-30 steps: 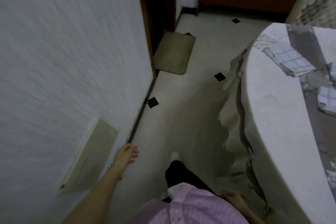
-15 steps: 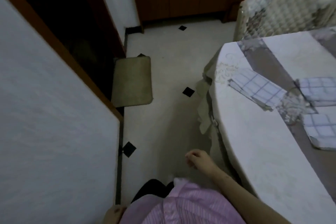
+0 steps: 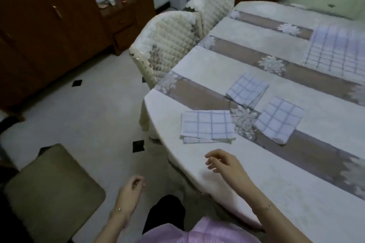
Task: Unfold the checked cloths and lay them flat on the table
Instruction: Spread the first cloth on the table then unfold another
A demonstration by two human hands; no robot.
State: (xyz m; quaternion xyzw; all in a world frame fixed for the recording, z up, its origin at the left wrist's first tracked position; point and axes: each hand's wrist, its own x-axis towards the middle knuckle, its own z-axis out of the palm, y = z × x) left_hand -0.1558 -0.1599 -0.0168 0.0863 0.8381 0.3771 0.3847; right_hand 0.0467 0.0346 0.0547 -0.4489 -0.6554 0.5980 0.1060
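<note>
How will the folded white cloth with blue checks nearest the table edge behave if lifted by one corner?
Probably floppy: this folded white cloth with blue checks shows thin offset layers at its near edge, so it would likely drape and fall open. It looks light: thin and flat. Pushed, it may bunch on the cream tablecloth.

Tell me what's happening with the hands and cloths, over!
Left hand, right hand both empty. Nearest folded blue-checked white cloth untouched; two folded cloths beyond; large cloth spread flat. Nothing in the way.

three folded checked cloths (image 3: 207,126) (image 3: 246,89) (image 3: 279,119) on table (image 3: 256,173); one spread flat (image 3: 335,49).
</note>
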